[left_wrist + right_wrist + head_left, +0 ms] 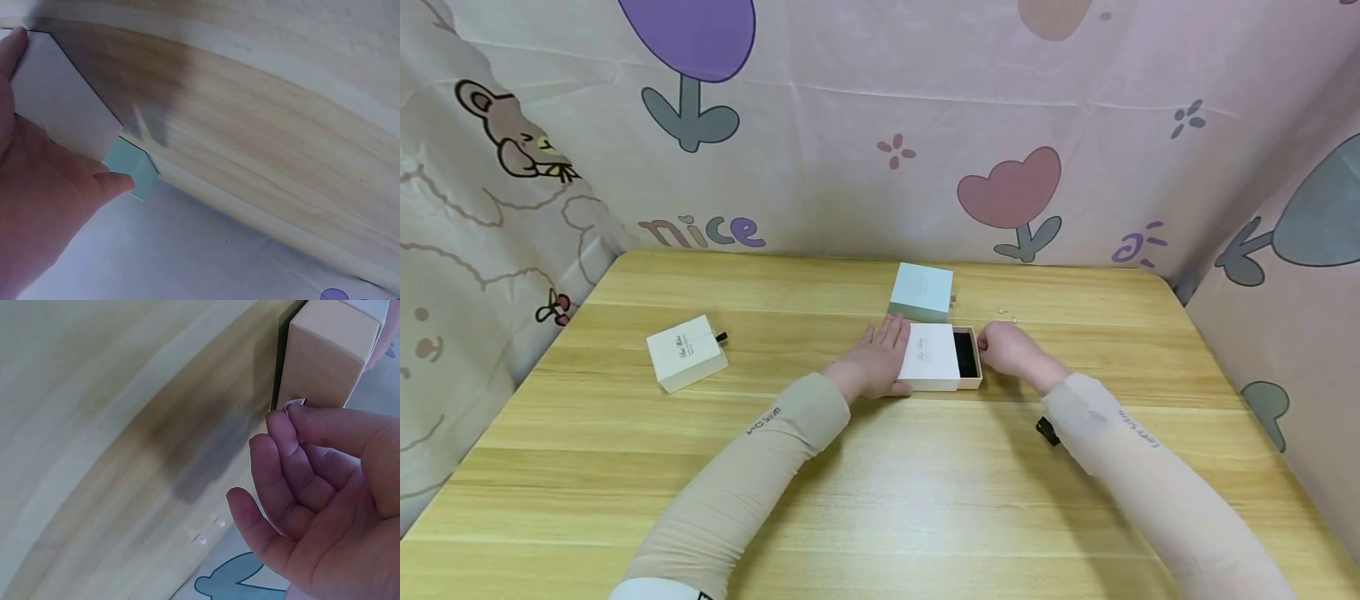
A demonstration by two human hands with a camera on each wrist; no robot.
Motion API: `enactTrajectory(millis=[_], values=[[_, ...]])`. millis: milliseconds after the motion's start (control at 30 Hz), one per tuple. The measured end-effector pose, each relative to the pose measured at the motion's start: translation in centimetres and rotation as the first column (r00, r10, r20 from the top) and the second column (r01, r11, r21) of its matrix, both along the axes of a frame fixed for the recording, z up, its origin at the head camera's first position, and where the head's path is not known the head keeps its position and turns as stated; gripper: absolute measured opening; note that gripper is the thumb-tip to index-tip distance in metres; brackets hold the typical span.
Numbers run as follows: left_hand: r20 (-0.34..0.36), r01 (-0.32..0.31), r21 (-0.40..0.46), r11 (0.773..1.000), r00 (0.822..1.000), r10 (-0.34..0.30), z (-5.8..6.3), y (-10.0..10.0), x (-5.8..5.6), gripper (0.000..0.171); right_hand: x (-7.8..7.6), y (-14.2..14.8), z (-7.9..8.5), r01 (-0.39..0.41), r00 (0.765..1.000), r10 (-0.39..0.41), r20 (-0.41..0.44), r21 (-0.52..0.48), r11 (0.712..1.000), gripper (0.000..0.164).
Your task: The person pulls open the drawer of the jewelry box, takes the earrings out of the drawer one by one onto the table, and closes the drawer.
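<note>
A white drawer-style jewelry box (928,357) lies mid-table, its pinkish drawer (322,365) slid partway out to the right, showing a black lining (966,356). My left hand (880,362) grips the white sleeve at its left end, thumb along the near side and fingers toward the far side. In the right wrist view, thumb and forefinger of my right hand (325,481) pinch a small ribbon tab (295,403) on the drawer's front. Just behind stands a pale blue box (921,290), also seen in the left wrist view.
A cream box (687,354) with a black tab sits at the left. Small earrings (1007,315) lie behind my right hand, and a little black object (1047,431) lies beside the right sleeve. A printed cloth (850,125) hangs behind the table.
</note>
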State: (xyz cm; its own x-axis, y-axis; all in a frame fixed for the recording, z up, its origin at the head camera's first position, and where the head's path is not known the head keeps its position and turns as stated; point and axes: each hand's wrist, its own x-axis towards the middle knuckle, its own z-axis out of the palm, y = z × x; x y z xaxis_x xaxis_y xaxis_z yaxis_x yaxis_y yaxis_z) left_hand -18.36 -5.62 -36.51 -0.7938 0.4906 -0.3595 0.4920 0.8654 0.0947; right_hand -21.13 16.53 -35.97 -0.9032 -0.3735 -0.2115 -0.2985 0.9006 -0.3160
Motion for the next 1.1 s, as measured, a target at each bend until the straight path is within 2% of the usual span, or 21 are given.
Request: enactTrajectory(millis=[400, 967, 1100], values=[[0.015, -0.003, 0.003, 1.000, 1.000, 0.003, 0.3, 0.1, 0.2, 0.099, 0.2, 1.0, 0.2, 0.008, 1.000, -0.008, -0.015, 0.006, 1.000, 0.036], [0.003, 0.002, 0.003, 1.000, 1.000, -0.002, 0.2, 0.1, 0.1, 0.099, 0.1, 2.3, 0.0, 0.028, 1.000, -0.028, -0.010, 0.013, 1.000, 0.038], [0.014, -0.004, 0.004, 1.000, 1.000, 0.004, 0.2, 0.0, 0.1, 0.099, 0.1, 2.3, 0.1, 0.038, 0.999, -0.037, -0.012, 0.038, 0.999, 0.030]])
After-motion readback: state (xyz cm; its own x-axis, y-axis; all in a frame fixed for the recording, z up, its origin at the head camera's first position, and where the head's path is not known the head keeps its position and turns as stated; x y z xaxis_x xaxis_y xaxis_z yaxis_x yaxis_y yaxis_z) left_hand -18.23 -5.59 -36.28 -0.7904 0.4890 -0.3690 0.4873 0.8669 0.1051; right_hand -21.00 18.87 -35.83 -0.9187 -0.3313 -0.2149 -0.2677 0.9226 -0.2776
